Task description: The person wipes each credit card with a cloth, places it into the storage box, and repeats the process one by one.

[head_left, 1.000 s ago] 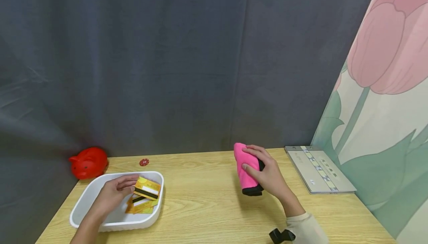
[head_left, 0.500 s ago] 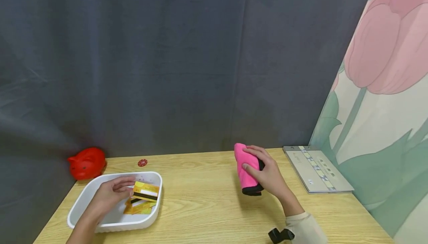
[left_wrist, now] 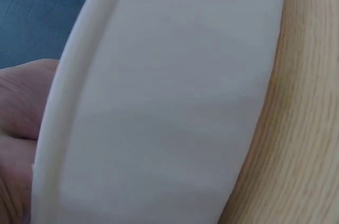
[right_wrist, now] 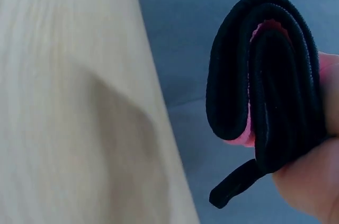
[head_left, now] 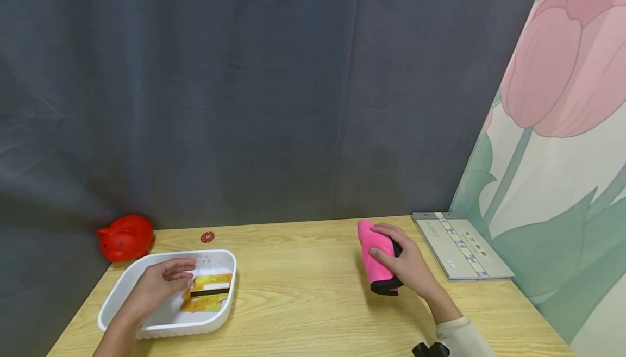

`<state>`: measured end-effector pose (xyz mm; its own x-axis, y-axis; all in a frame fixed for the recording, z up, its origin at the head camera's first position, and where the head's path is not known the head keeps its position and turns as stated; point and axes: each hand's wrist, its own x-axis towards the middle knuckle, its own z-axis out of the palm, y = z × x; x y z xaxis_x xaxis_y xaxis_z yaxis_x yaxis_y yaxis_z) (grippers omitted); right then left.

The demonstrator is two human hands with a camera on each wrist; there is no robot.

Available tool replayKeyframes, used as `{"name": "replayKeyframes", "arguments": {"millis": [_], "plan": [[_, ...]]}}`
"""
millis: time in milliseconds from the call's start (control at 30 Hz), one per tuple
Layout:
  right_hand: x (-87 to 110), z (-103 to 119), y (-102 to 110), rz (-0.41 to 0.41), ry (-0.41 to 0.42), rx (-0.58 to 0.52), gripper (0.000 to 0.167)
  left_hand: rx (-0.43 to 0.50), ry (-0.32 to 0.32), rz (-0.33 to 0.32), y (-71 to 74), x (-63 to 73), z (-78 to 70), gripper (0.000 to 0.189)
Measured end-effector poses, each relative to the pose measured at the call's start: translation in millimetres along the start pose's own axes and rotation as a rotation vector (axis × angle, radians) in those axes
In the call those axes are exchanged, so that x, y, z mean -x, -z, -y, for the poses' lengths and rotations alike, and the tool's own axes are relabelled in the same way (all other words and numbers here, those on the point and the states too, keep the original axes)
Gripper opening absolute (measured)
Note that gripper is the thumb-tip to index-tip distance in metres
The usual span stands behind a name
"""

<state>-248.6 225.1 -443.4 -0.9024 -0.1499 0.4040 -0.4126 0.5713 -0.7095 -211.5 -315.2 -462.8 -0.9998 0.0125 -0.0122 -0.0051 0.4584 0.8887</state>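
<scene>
Over the white plastic tub [head_left: 215, 321], my left hand [head_left: 158, 286] hovers with loosely bent fingers and nothing visible between them. Several yellow bank cards [head_left: 211, 285], the top one with a black stripe, lie overlapping in the tub's right part, just beyond the fingertips. In the left wrist view the tub's outer wall [left_wrist: 169, 91] hides most of that hand. My right hand [head_left: 408, 262] grips a folded pink cloth [head_left: 374, 254] with black edging, raised above the table. Its black folded layers [right_wrist: 286, 91] and a small black loop [right_wrist: 233, 184] show in the right wrist view.
A red piggy bank [head_left: 126, 238] sits behind the tub at the left. Near it lies a red chip [head_left: 207, 237] marked 10. On the wooden table's [head_left: 293, 281] right side rests a grey booklet [head_left: 462, 247]. A dark curtain [head_left: 274, 101] hangs behind.
The top card has left my left fingers and dropped flat onto the other cards. My right hand has moved slightly right and toward me with the pink cloth.
</scene>
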Motion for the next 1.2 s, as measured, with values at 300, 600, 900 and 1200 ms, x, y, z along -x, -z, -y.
{"name": "replayKeyframes", "arguments": {"millis": [300,600,900,1200], "plan": [[8.8,-31,6,0.102,-0.066,-0.033,0.048,0.042,0.018,0.030,-8.5,2.4,-9.4,0.052],[8.3,-55,2,0.193,-0.124,-0.041,0.054,0.104,-0.151,0.078,-24.7,1.1,-34.0,0.046],[10.6,-62,-2,0.284,-0.052,0.062,0.056,0.143,-0.255,0.133,-49.2,-4.5,-64.4,0.038],[3.0,-41,35,0.309,-0.070,0.237,0.071,-0.307,-0.394,-0.104,-57.4,8.2,-102.9,0.036]]}}
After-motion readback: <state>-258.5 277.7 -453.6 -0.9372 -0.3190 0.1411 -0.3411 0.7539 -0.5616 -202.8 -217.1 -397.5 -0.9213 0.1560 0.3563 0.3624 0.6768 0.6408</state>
